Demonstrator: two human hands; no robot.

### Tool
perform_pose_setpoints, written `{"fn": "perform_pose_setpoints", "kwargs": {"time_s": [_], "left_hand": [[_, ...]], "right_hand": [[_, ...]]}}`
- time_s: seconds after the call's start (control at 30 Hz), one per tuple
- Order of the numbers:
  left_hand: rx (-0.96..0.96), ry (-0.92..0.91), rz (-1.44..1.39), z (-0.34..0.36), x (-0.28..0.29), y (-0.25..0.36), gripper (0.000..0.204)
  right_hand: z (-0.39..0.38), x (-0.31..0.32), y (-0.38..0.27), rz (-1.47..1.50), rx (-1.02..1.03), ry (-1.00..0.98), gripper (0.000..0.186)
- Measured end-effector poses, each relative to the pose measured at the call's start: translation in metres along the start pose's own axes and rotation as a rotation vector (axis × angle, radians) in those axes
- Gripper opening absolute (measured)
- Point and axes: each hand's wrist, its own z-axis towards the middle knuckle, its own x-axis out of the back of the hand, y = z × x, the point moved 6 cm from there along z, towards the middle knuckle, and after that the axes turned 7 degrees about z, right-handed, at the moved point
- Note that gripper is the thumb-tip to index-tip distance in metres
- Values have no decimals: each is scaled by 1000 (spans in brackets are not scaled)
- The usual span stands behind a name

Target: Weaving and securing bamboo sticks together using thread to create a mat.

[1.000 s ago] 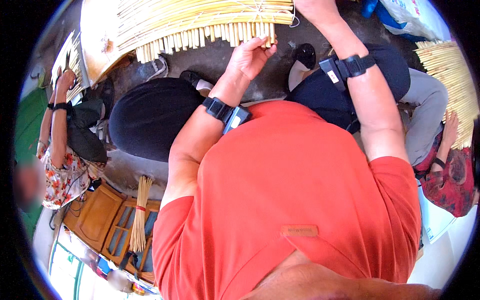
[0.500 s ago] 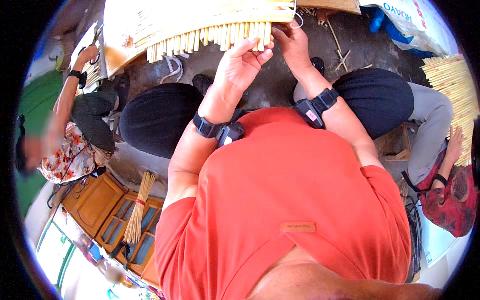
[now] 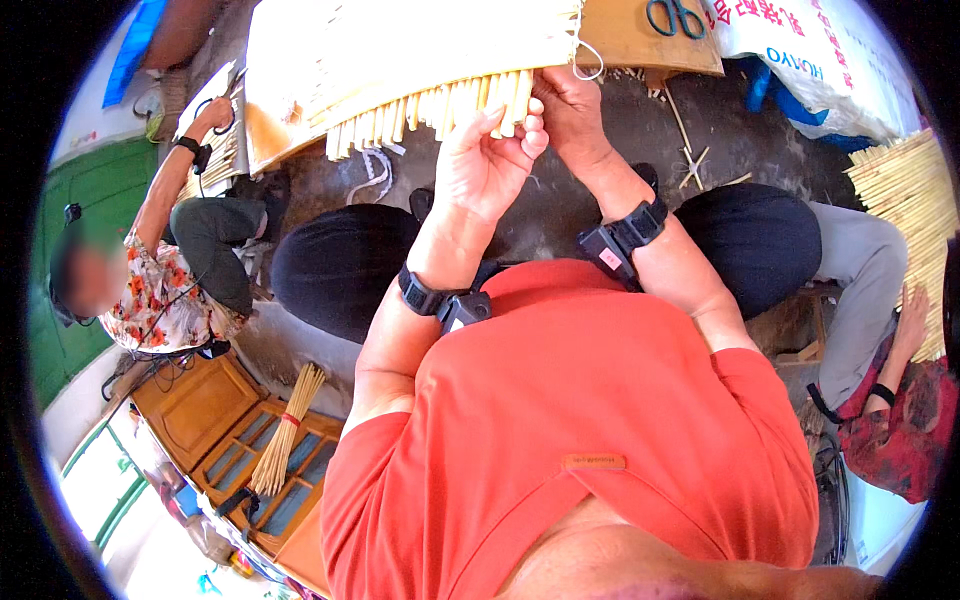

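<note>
A mat of pale straw-like sticks (image 3: 410, 60) lies on a wooden table in front of me, its stick ends poking over the near edge. At its right corner my left hand (image 3: 488, 165) is closed, palm up, with thumb and fingertips pinching the stick ends. Against the same corner my right hand (image 3: 573, 118) is closed too, its fingers bent at the mat's edge; what they grip is hidden. From this corner hangs a loop of thin white cord (image 3: 598, 70), just above my right hand.
Dark-handled scissors (image 3: 676, 18) lie on the wooden tabletop (image 3: 630, 40) at the right. A white sack (image 3: 830, 70) stands beyond. Left, a co-worker's hand (image 3: 212, 118) holds scissors; right, another's hand (image 3: 911, 322) rests on a stick mat (image 3: 905, 200). A tied stick bundle (image 3: 285, 430) leans on wooden panels.
My view has shifted, bringing the scissors on the table into sight. Both hands stay at the mat's corner, with my right fingers now tucked closer against its edge.
</note>
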Motion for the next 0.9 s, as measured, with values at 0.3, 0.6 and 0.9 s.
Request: {"fn": "perform_pose_setpoints", "kwargs": {"time_s": [0.3,0.6,0.9], "left_hand": [[-50,-18,64,-6,-3,10,39],[3,82,190,-18,11,8,31],[131,-140,111,-18,7,1,46]], "right_hand": [[-85,31,92,-784,-13,-524,13],[-9,12,23,164,-205,-162,23],[-14,-8,24,351,-225,-114,20]]}}
